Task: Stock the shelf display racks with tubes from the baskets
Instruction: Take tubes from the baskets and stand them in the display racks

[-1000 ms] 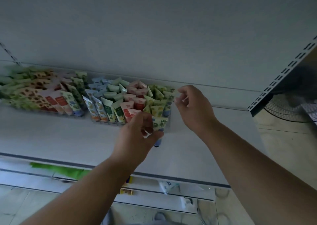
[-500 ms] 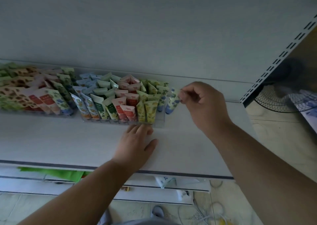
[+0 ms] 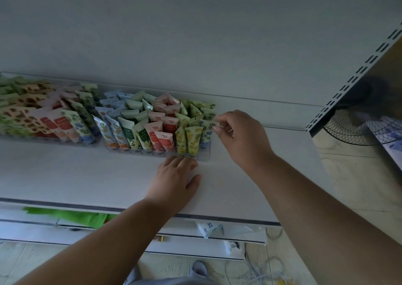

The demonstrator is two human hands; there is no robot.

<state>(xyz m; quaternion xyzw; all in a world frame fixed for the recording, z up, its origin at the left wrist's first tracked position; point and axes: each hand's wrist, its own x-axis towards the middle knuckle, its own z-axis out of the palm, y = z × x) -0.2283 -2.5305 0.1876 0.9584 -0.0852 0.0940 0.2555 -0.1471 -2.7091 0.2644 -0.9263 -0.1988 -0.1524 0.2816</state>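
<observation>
Far to the left of my left hand point(image 3: 174, 180), a first clear rack point(image 3: 54, 140) stood packed with leaning tubes in green, orange-spotted, pink and red prints. Nearer, just beyond the fingertips of that hand, sat the second clear display rack point(image 3: 202, 155), its rows running blue, pale green, pink-red and yellow-green from left to right. Two yellow tubes point(image 3: 188, 140) stood in its front row directly past my knuckles.

My left hand lay flat on the white shelf point(image 3: 87, 176), fingers straight and spread a little, thumb out to the right, the tips touching or almost touching the rack's front wall; I could not tell which. It held nothing.

Up and to the right of it, my right hand point(image 3: 241, 139) had its thumb and forefinger pinched on the crimped top edge of a green-and-blue leaf-print tube point(image 3: 206, 130), which stood in the rightmost slot of the rack, leaning slightly towards that hand. The other fingers were curled in under the palm.

Beyond my right hand the slotted shelf upright point(image 3: 356, 73) ran diagonally, and past it a wire fan guard point(image 3: 345, 130) showed on the floor. Below my forearms lay white cables point(image 3: 261, 269).
</observation>
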